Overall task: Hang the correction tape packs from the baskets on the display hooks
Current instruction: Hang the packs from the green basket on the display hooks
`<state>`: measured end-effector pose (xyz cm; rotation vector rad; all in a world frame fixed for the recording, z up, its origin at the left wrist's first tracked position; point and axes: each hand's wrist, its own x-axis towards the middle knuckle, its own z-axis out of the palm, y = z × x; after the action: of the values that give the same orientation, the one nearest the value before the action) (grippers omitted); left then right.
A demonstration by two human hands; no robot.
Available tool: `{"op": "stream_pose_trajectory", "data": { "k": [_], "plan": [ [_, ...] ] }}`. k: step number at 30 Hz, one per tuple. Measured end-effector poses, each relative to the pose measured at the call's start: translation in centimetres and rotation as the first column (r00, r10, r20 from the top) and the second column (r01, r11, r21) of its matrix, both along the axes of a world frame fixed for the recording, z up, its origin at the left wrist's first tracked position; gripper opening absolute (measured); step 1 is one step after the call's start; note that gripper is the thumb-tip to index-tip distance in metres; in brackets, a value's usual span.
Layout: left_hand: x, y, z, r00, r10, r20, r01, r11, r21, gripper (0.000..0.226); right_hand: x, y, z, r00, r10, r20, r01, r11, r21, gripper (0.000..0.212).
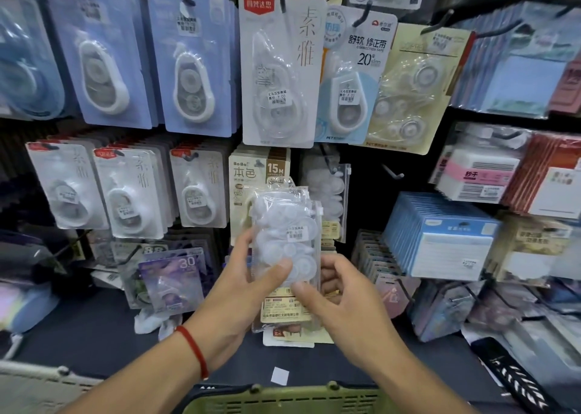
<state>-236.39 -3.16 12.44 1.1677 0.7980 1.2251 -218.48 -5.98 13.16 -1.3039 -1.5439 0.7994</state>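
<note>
A stationery shop: a dark display wall [371,174] of hooks [393,172] carries rows of carded correction tape packs [191,64] with price stickers [280,97], beside stacked sticky notes [440,240] and a green shopping basket [283,398].

Blue notepad stacks [440,237] hang right; white paper square [279,375] lies below.

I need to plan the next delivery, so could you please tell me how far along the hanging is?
Done: many hooks already carry packs. In hand: both the left hand and right hand hold a clear pack, not yet hung. Left: a bare hook beside it; the green basket contents are out of view.
</note>
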Motion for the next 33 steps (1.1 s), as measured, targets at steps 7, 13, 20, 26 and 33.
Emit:
{"op": "stream_pose_trajectory", "data": {
  "k": [7, 13, 20, 26, 33],
  "plan": [
    [-0.7, 0.2, 0.5, 1.0, 0.003, 0.027, -0.004, 1.0, 0.013, 0.061, 0.6, -0.1, 0.0, 0.982, 0.058, -0.181, -0.067, 0.997, -0.041, 0.02],
    [-1.4, 0.8, 0.2, 0.998, 0.06, 0.015, -0.06, 0.998, 0.019, 0.06, 1.3, 0.8, 0.1, 0.947, -0.076, -0.311, 0.084, 0.996, 0.012, 0.012],
    [-1.9, 1.3, -0.5, 0.994, 0.103, -0.026, -0.101, 0.993, 0.062, 0.062, 2.8, 2.3, 0.6, 0.956, -0.07, -0.285, 0.08, 0.996, 0.025, 0.009],
    [-1.8, 1.3, -0.3, 0.994, 0.107, -0.003, -0.106, 0.992, 0.064, 0.064, 3.0, 2.2, 1.2, 0.953, -0.044, -0.3, 0.064, 0.996, 0.057, 0.01],
    [-2.0, 1.4, -0.1, 0.992, 0.12, 0.027, -0.121, 0.992, 0.038, 0.065, 2.9, 2.0, 1.1, 0.947, -0.067, -0.314, 0.095, 0.993, 0.073, 0.014]
  ]
}}
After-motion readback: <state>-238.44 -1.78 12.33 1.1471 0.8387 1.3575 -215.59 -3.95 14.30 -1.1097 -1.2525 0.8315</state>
